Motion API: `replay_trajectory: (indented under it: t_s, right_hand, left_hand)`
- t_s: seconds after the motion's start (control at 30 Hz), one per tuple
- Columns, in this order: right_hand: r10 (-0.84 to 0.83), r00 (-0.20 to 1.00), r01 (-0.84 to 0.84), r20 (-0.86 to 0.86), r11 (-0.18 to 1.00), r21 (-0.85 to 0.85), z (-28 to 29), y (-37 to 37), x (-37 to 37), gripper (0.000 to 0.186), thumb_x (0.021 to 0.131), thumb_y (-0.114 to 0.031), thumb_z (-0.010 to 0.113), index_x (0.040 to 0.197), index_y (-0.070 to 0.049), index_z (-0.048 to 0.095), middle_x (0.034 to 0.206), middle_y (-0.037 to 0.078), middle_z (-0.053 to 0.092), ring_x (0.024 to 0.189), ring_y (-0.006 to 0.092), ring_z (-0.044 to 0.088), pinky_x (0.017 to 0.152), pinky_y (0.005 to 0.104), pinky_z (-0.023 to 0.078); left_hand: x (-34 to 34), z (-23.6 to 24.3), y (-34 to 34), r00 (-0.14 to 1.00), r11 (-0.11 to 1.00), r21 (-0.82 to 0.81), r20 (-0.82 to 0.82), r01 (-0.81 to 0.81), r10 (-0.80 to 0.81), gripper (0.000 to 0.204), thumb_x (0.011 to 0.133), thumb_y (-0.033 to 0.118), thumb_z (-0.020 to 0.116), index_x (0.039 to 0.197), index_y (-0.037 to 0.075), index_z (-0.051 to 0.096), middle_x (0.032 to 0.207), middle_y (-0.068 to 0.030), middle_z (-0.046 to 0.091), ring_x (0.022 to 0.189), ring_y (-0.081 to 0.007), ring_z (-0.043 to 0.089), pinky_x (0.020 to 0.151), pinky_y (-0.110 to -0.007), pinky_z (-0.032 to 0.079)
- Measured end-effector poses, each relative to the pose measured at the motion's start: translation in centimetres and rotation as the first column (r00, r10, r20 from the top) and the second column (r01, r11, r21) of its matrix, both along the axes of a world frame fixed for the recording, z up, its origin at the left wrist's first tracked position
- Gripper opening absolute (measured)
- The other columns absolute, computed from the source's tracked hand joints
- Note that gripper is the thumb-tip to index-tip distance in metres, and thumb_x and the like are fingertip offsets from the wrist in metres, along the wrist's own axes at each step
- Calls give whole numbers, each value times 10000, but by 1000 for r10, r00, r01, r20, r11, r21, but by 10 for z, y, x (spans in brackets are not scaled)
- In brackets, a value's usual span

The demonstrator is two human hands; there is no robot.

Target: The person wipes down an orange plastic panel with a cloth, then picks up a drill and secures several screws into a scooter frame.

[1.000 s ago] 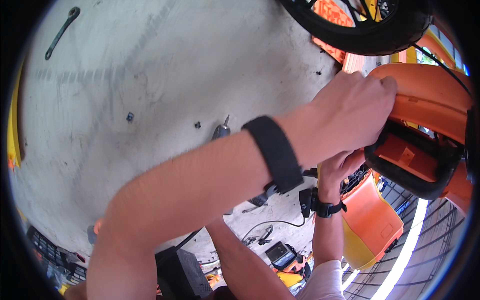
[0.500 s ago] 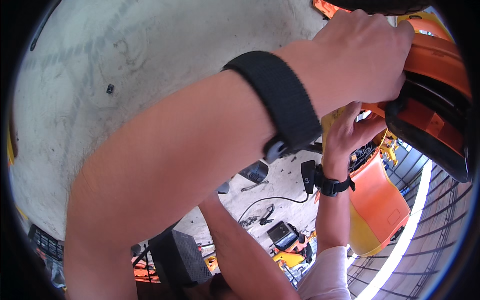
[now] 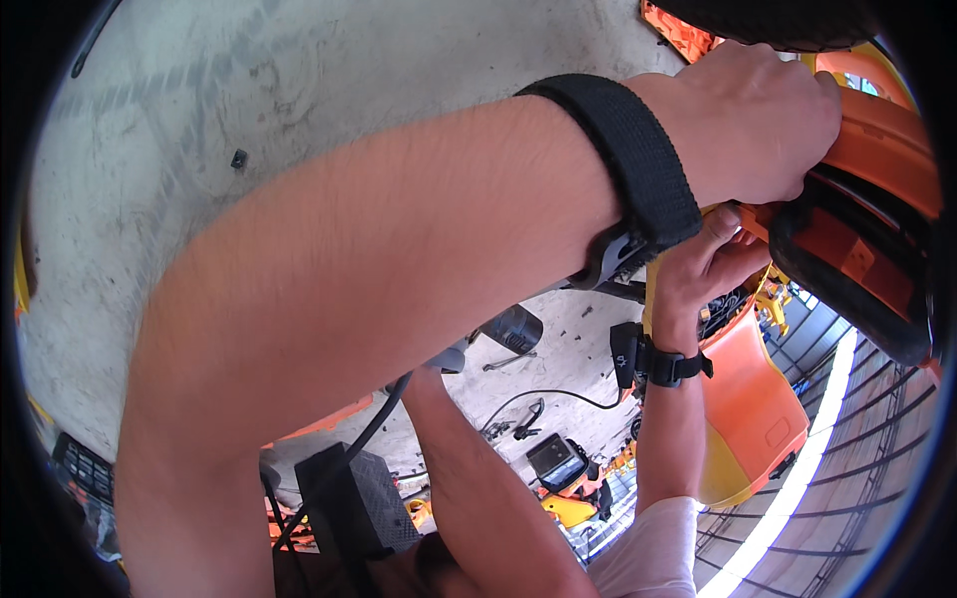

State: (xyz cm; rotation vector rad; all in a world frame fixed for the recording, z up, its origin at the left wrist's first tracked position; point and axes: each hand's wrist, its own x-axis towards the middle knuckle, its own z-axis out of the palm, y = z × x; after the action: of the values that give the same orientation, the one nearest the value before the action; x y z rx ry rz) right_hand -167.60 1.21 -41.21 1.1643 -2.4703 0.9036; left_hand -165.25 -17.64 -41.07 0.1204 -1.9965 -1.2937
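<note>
A: At your far left, a small black block (image 3: 239,158) lies on the floor (image 3: 379,60). Mid-view, a dark cylinder (image 3: 511,329) sits beyond your left forearm.

B: Next comes your right hand (image 3: 698,264), its thumb (image 3: 728,219) raised, just below your other hand. Whether its fingers pinch anything, I cannot tell.

A: Then your left hand (image 3: 753,125), fingers curled at the orange panel's (image 3: 887,140) near edge. Their tips are hidden, so I can't tell if they're pinching it.

B: That panel is at your far right, below the black tyre (image 3: 778,20). I'd share the load across 2 hands, press evenly, and keep your wrist cable (image 3: 558,392) slack and clear.
</note>
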Motion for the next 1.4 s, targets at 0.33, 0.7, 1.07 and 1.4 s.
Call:
replay_trajectory:
  t_s: [0.33, 0.7, 1.07, 1.4]
  right_hand:
    - [1, 999, 4, 46, 993, -118, 1, -3, 5, 460, 999, -184, 511, 1372, -28, 292, 1037, 74, 524, 882, 120, 471, 793, 268, 380]
    - [-100, 987, 104, 127, 994, -22, 10, -31, 23, 621, 849, -86, 713, 1325, -10, 322, 1208, 105, 478, 1038, 180, 483, 929, 284, 389]
    - [-124, 992, 121, -29, 989, -86, -3, -31, 17, 640, 821, -103, 749, 1312, 12, 355, 1236, 142, 475, 1033, 194, 509, 925, 318, 405]
    - [-128, 991, 125, -45, 991, -55, -17, -23, 19, 623, 823, -115, 738, 1299, 16, 359, 1224, 151, 485, 1032, 208, 514, 929, 331, 408]
  left_hand:
    - [6, 7, -4, 999, 999, 34, 43, 19, -21, 307, 709, 228, 705, 908, 8, 626, 743, -137, 678, 684, -299, 697, 601, -389, 555]
    - [-6, -2, 18, 999, 993, 114, 50, 6, -11, 508, 830, 299, 611, 1142, -90, 513, 756, -168, 691, 701, -299, 703, 627, -391, 556]
    - [22, -7, -25, 872, 848, 207, -93, 488, -480, 717, 854, 329, 579, 1278, -190, 323, 823, -302, 646, 775, -428, 654, 702, -440, 544]
    - [14, -11, 83, 991, 868, 484, -12, -112, 135, 1244, 465, 285, 922, 1414, -86, 208, 1209, -301, 426, 1224, -449, 410, 1013, -557, 381]
